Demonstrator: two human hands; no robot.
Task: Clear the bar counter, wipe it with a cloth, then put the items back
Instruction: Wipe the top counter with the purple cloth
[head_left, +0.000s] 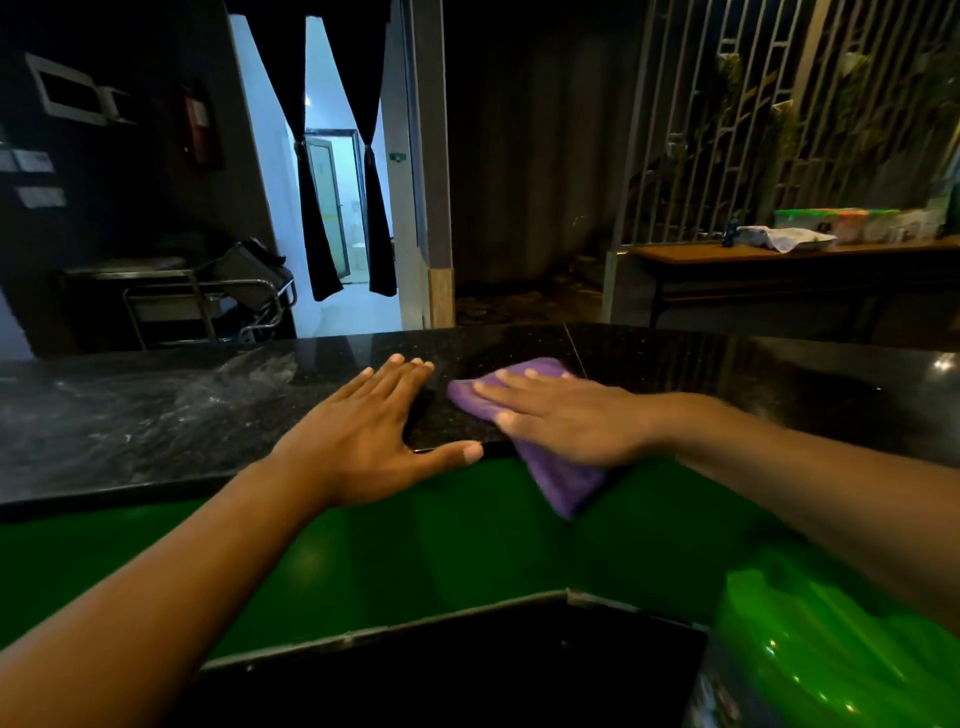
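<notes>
Head view shows the wiping step: right hand (566, 418) presses flat, fingers straight, on the purple cloth (550, 467) at frame centre on the bar counter (727, 374), left hand (374, 441) resting flat beside; next, sweep toward the smeared left section.

No readable text anywhere (the small green sign (398, 156) by the doorway too blurred)

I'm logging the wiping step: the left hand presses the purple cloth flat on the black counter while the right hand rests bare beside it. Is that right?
Not quite: the hands are swapped. In the head view the right hand presses the purple cloth flat on the black counter, while the left hand rests bare beside it.
</notes>
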